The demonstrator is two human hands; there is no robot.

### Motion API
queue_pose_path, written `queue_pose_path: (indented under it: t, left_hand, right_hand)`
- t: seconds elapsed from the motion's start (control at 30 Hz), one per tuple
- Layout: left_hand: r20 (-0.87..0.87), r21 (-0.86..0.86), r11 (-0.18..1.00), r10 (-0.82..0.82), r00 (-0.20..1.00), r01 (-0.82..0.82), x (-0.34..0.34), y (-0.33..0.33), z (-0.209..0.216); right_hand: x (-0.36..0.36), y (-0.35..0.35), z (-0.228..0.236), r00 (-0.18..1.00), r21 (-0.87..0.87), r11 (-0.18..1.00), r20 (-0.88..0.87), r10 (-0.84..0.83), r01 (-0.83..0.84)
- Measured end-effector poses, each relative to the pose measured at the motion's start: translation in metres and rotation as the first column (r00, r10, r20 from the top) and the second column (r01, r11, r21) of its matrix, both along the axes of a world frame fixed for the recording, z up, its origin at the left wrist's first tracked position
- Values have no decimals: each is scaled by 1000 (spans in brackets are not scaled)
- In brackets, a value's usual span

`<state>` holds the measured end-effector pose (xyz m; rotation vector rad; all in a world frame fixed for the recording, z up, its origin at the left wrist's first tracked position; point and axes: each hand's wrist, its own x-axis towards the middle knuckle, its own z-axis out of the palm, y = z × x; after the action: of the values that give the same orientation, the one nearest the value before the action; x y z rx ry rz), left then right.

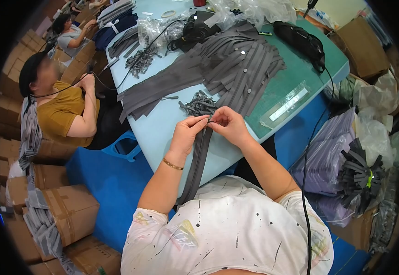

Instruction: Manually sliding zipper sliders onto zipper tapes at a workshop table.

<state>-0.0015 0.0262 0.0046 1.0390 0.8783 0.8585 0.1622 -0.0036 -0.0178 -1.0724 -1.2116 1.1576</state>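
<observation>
My left hand [186, 132] and my right hand [229, 125] meet at the near edge of the table. Both are closed in a pinch on the top end of a dark grey zipper [198, 160], which hangs down toward my lap. A small piece between the fingertips is too hidden to make out. Just beyond my hands lies a heap of small grey pieces that look like zipper pulls [197, 104]. Long grey zippers [236, 73] are spread in a fanned stack behind it, with several small pale round spots on top.
Another heap of small grey pieces [139, 62] lies farther left. On the green mat [295, 89] are a white strip [289, 104] and a black pouch [298, 39]. A black cable [306, 183] runs down at my right. A person [66, 105] sits left; cardboard boxes [68, 213] stand around.
</observation>
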Motion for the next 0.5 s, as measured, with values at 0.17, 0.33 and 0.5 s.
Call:
queue_pose_path:
  t: [0.17,0.33,0.5]
  left_hand:
    - [44,-6,1000,-7,999,7,-2,-2,1]
    - [-122,52,988,-136,983,144,-4,-5,0]
    - [-160,93,988,-108,981,123,-1,-7,0]
  right_hand:
    - [2,-1,4,996,-38,999,-82,-24,21]
    - [4,-2,2,996,-25,1000,-87,-7,5]
    - [3,-2,4,994,-4,1000,-111,-22,22]
